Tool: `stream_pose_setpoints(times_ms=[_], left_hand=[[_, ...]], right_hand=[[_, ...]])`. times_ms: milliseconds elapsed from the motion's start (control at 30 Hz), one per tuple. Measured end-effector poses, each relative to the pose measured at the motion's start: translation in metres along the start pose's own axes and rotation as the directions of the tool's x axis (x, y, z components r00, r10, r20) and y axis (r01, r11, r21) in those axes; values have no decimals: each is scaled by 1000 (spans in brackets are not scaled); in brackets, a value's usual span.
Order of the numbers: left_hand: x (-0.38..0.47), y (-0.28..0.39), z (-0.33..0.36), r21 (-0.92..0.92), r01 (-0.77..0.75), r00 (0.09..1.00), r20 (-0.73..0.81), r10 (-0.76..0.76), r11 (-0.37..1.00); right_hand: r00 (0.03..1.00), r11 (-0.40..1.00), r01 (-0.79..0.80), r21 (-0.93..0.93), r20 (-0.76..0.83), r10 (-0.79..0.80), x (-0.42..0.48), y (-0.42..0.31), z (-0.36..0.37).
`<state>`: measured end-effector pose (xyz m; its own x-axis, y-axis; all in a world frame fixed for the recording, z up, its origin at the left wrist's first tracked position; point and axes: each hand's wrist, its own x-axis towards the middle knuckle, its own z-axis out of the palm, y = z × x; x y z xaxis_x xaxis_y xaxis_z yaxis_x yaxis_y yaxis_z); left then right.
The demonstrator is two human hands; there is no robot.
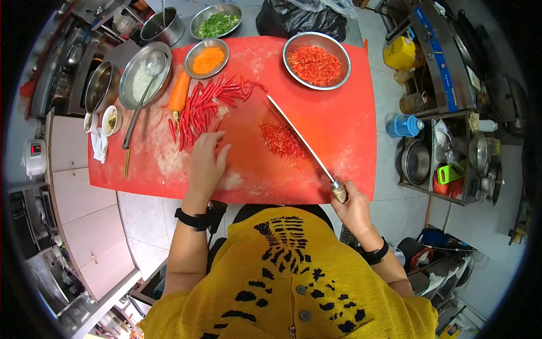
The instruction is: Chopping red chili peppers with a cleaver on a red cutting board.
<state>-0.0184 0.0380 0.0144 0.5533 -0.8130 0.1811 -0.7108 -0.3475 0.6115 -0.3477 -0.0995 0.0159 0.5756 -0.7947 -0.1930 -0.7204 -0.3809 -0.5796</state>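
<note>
My right hand (353, 209) grips the pale handle of a kitchen knife (302, 140). The blade is seen nearly edge-on, slanting up and left over the red cutting board (343, 110). Just left of the blade lies a small heap of chopped red chili (281, 140). My left hand (207, 156) hovers at the near right side of a pile of whole red chilies (203, 104), thumb and fingers apart. One chili lies just past its fingertips. I see nothing held in it, though its palm side is partly hidden.
A metal bowl of chopped chili (315, 61) stands at the board's far right. Along the far left are a bowl of shredded carrot (208, 59), a peeled carrot (179, 93), and a basin with a white substance and a ladle (142, 106). Chopped greens (218, 25) and a black bag (301, 19) sit beyond.
</note>
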Motion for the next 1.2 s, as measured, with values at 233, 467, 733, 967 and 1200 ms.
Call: stream_pose_setpoints(times_ms=[233, 467, 733, 967, 1200], left_hand=[[-3, -19, -15, -13, -5, 996, -85, 3, 1000], [-7, -5, -25, -21, -22, 1000, -16, 21, 1000], [2, 40, -8, 105, -360, 932, 93, 352, 927], [7, 37, 36, 120, -529, 814, 353, 462, 840], [13, 41, 51, 210, -500, 843, 340, 416, 840]], right_hand=[[972, 972, 232, -42, 34, -231, -6, -4, -31], [913, 967, 249, 47, 321, -251, 8, 4, -20], [900, 934, 349, -73, 306, -312, 44, 4, -39], [869, 891, 424, -163, 349, -350, 69, 7, -65], [782, 829, 535, -163, 468, -412, 105, 1, -79]])
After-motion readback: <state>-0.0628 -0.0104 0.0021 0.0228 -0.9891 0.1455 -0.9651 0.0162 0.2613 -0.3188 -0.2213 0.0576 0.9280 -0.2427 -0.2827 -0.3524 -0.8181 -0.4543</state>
